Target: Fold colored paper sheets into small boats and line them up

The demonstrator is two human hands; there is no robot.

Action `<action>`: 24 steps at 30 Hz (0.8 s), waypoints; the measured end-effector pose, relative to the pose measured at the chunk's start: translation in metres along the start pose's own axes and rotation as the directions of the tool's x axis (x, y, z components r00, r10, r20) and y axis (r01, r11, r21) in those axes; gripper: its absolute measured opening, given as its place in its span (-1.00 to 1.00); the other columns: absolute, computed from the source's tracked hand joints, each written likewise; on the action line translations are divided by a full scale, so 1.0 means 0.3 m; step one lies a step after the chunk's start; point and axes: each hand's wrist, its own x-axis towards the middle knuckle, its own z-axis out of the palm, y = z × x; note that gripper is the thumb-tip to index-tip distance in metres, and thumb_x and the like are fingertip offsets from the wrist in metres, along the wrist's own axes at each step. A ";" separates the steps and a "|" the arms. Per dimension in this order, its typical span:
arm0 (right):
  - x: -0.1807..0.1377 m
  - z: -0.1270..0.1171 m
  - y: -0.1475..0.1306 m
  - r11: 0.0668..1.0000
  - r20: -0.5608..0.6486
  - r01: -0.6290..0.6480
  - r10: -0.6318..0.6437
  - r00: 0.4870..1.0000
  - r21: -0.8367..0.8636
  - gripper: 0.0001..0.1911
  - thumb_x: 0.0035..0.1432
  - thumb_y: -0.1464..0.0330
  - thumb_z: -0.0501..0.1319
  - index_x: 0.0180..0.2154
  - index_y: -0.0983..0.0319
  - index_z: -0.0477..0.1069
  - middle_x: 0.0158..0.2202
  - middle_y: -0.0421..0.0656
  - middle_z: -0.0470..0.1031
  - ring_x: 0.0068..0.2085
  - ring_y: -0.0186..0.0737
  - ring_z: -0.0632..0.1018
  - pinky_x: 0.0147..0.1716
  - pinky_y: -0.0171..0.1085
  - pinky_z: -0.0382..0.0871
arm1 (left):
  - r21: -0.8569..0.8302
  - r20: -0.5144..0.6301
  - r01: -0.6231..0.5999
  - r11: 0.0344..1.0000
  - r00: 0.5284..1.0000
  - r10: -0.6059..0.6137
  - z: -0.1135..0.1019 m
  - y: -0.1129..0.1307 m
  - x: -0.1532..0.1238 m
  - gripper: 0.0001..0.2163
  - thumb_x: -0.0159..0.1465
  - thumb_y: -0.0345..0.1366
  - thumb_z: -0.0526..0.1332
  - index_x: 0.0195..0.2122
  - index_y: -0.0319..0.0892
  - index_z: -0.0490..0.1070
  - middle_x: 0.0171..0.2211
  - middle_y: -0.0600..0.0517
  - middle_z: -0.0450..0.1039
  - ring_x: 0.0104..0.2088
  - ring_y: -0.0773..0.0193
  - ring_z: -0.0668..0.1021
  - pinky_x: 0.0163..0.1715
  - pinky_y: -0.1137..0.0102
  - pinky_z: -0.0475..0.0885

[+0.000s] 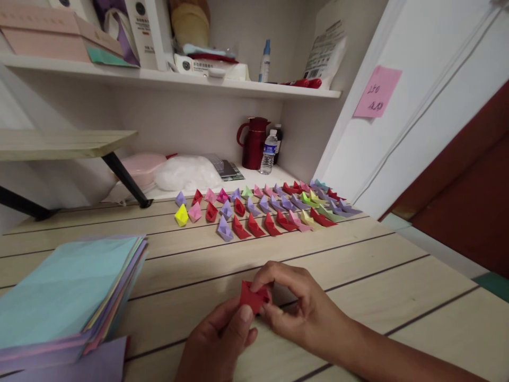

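A small piece of folded red paper [251, 296] is pinched between both my hands just above the wooden table [358, 270]. My left hand [217, 342] grips its lower left side with thumb and fingers closed. My right hand [296, 307] curls over its right edge, fingertips pressed on the fold. Beyond them, several small folded paper boats [262, 209] in red, pink, purple, green and yellow stand in rows across the table. A stack of coloured paper sheets [67, 292], light blue on top, lies at the near left.
At the back, a lower shelf holds a dark red jug [253, 142], a water bottle [269, 153], a white plastic bag [186, 172] and a pink box [141, 167]. An upper shelf [178, 78] carries boxes. A pink sticky note [377, 91] is on the white panel at right.
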 end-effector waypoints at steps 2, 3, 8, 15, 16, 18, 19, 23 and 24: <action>0.001 -0.001 -0.001 1.000 -0.009 0.001 -0.001 1.000 -0.002 -0.75 -0.05 0.64 0.21 -0.34 0.22 0.43 -0.42 -0.28 0.44 -0.40 -0.37 0.44 -0.38 -0.41 0.31 | 0.013 0.001 -0.004 1.000 1.000 0.004 0.001 -0.001 -0.001 -0.57 -0.24 0.03 0.55 -0.37 -0.08 0.66 -0.34 -0.07 0.65 -0.15 0.06 0.59 -0.12 0.26 0.46; 0.001 -0.001 -0.001 1.000 -0.015 -0.004 0.004 1.000 -0.006 -0.75 -0.05 0.64 0.22 -0.35 0.22 0.43 -0.43 -0.28 0.43 -0.41 -0.37 0.43 -0.38 -0.41 0.31 | 0.021 -0.005 -0.009 1.000 1.000 0.009 0.002 -0.002 -0.001 -0.57 -0.23 0.03 0.54 -0.37 -0.09 0.66 -0.34 -0.07 0.65 -0.15 0.06 0.59 -0.12 0.26 0.45; -0.005 0.006 0.004 0.995 -0.050 -0.097 0.098 0.994 0.011 -0.76 -0.03 0.62 0.24 -0.33 0.20 0.38 -0.43 -0.30 0.45 -0.40 -0.37 0.44 -0.38 -0.41 0.32 | -0.002 -0.025 -0.042 0.999 0.999 0.042 0.008 0.001 -0.006 -0.61 -0.22 0.01 0.55 -0.40 -0.08 0.66 -0.40 -0.02 0.63 -0.22 0.14 0.58 -0.13 0.27 0.46; -0.005 0.007 0.018 0.997 -0.054 -0.074 0.074 0.996 0.011 -0.83 0.02 0.54 0.30 -0.36 0.21 0.38 -0.44 -0.27 0.45 -0.41 -0.34 0.46 -0.40 -0.40 0.33 | -0.041 0.013 0.012 0.999 1.000 -0.012 0.003 0.012 -0.009 -0.63 -0.26 -0.04 0.57 -0.44 -0.10 0.66 -0.49 0.03 0.58 -0.38 0.29 0.54 -0.18 0.37 0.47; -0.004 0.006 0.018 0.998 -0.048 -0.056 0.057 0.997 0.019 -0.84 0.03 0.53 0.31 -0.36 0.21 0.39 -0.44 -0.26 0.47 -0.40 -0.34 0.47 -0.39 -0.39 0.35 | -0.049 0.012 0.018 0.999 1.000 -0.018 0.004 0.013 -0.009 -0.63 -0.26 -0.05 0.57 -0.45 -0.10 0.66 -0.50 0.03 0.58 -0.39 0.29 0.54 -0.18 0.37 0.47; -0.002 0.005 0.019 0.999 -0.037 -0.026 0.027 0.999 0.035 -0.85 0.05 0.53 0.31 -0.32 0.21 0.43 -0.40 -0.23 0.51 -0.37 -0.31 0.51 -0.35 -0.37 0.38 | -0.068 0.005 0.029 0.997 1.000 -0.029 0.006 0.014 -0.008 -0.66 -0.26 -0.07 0.58 -0.47 -0.10 0.65 -0.49 0.02 0.59 -0.40 0.28 0.55 -0.16 0.34 0.47; -0.001 0.005 0.019 0.999 -0.036 -0.015 0.016 0.999 0.041 -0.84 0.06 0.53 0.31 -0.29 0.21 0.46 -0.38 -0.21 0.53 -0.35 -0.29 0.52 -0.33 -0.35 0.39 | -0.079 0.002 0.034 0.996 0.999 -0.033 0.006 0.014 -0.007 -0.67 -0.26 -0.08 0.58 -0.48 -0.10 0.65 -0.50 0.03 0.59 -0.40 0.28 0.55 -0.15 0.32 0.47; 0.001 0.003 0.021 0.998 -0.050 0.043 -0.042 0.998 0.035 -0.84 0.09 0.49 0.33 -0.24 0.21 0.53 -0.36 -0.19 0.54 -0.34 -0.28 0.53 -0.31 -0.33 0.41 | -0.082 0.013 0.026 0.996 1.000 -0.025 0.007 0.015 -0.005 -0.68 -0.23 -0.11 0.58 -0.47 -0.13 0.64 -0.51 0.02 0.58 -0.43 0.30 0.54 -0.17 0.32 0.47; 0.001 0.002 0.022 0.998 -0.045 0.055 -0.054 0.998 0.025 -0.87 0.10 0.48 0.34 -0.26 0.21 0.53 -0.37 -0.18 0.54 -0.34 -0.28 0.53 -0.31 -0.33 0.41 | -0.068 0.018 0.017 0.998 1.000 -0.016 0.006 0.015 -0.005 -0.69 -0.20 -0.12 0.57 -0.46 -0.14 0.64 -0.50 0.02 0.57 -0.43 0.29 0.54 -0.18 0.31 0.47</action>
